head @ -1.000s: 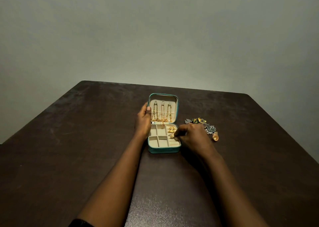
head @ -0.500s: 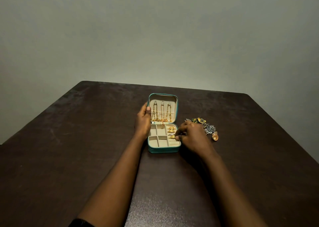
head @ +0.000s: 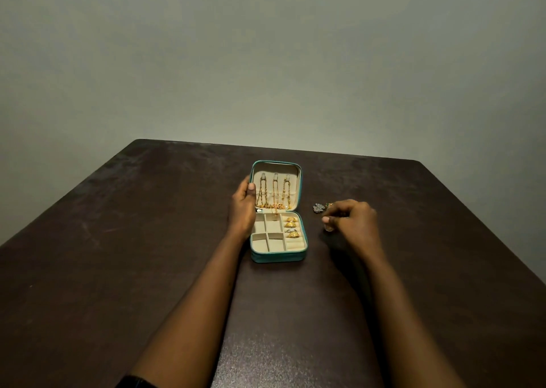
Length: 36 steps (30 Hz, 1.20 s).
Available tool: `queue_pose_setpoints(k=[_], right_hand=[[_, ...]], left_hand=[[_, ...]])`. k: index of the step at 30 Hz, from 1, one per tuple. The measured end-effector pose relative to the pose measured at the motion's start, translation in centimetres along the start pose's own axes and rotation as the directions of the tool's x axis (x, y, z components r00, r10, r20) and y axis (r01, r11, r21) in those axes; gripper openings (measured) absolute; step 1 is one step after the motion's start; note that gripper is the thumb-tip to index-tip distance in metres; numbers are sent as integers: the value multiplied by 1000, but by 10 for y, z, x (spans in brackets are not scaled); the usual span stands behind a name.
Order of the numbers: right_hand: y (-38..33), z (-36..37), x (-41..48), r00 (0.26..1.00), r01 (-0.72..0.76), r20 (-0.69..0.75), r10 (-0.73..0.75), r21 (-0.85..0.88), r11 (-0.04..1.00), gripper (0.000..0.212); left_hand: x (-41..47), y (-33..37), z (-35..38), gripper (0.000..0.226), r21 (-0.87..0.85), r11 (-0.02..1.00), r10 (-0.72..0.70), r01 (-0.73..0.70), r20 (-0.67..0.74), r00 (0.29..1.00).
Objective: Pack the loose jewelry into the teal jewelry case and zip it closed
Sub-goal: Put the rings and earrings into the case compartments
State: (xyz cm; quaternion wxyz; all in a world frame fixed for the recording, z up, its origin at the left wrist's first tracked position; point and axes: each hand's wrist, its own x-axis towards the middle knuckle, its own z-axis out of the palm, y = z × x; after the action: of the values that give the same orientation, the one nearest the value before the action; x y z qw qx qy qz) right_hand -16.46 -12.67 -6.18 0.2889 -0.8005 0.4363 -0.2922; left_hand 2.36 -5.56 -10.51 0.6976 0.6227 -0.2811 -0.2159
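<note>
On the table (head: 147, 240), the left hand (head: 243, 210) grips the open case (head: 277, 256) by its side, while the right hand (head: 353, 219) pinches a piece (head: 328, 227) beside the loose jewelry (head: 319, 207).

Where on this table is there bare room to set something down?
Free: the wide table left of the left hand and teal case; the patch between both forearms, in front of the case; the strip behind its lid. Crowded: between the case and the right hand, where loose jewelry lies.

Dark brown table (head: 118, 240) with scuffed, worn surface, plain grey-green wall (head: 266, 56) behind its far edge
</note>
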Motion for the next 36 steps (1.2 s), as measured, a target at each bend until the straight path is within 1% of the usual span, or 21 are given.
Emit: queue_pose_setpoints(k=[2, 5, 8, 12, 15, 19, 23, 26, 28, 31, 33, 36], right_hand=[[9, -7, 4, 995, -70, -69, 71, 21, 997, 14], [20, -13, 10, 979, -158, -126, 161, 35, 987, 17], [32, -16, 15, 956, -223, -182, 232, 69, 972, 15], [41, -17, 22, 931, -296, -193, 311, 103, 950, 8], [42, -19, 30, 946, -257, -179, 270, 90, 962, 11], [38, -24, 42, 972, -196, -142, 190, -30, 980, 15], [35, -25, 44, 984, -159, 50, 169, -168, 973, 23], [35, -22, 45, 979, -113, 134, 151, -260, 959, 29], [35, -21, 46, 974, -95, 170, 152, -303, 948, 27], [34, -23, 47, 963, -83, 214, 161, -333, 939, 16], [35, -24, 49, 961, -85, 219, 170, -350, 933, 12], [38, -23, 50, 966, -58, 217, 144, -359, 931, 12]], left_hand=[[0, 0, 0, 38, -2, 1000, 8, -8, 0, 1000], [0, 1, 1, 37, -3, 1000, 16, -16, 0, 1000], [0, 1, 2, 36, -6, 1000, 13, -14, -9, 1000], [1, 1, 2, 35, -13, 1000, 9, -9, -18, 1000], [1, 1, 2, 35, -18, 1000, 4, -4, -11, 1000], [1, 2, 3, 36, -47, 999, 9, -10, -20, 1000], [3, 1, 3, 36, -48, 999, 8, -9, -20, 1000], [3, -1, 3, 36, -39, 999, 25, -26, -15, 1000], [4, -1, 3, 36, -42, 999, 30, -30, -15, 999], [3, -2, 3, 36, -61, 997, 37, -37, -10, 999], [3, -1, 3, 37, -61, 998, 35, -35, -12, 999], [3, -2, 2, 36, -44, 998, 32, -32, -18, 999]])
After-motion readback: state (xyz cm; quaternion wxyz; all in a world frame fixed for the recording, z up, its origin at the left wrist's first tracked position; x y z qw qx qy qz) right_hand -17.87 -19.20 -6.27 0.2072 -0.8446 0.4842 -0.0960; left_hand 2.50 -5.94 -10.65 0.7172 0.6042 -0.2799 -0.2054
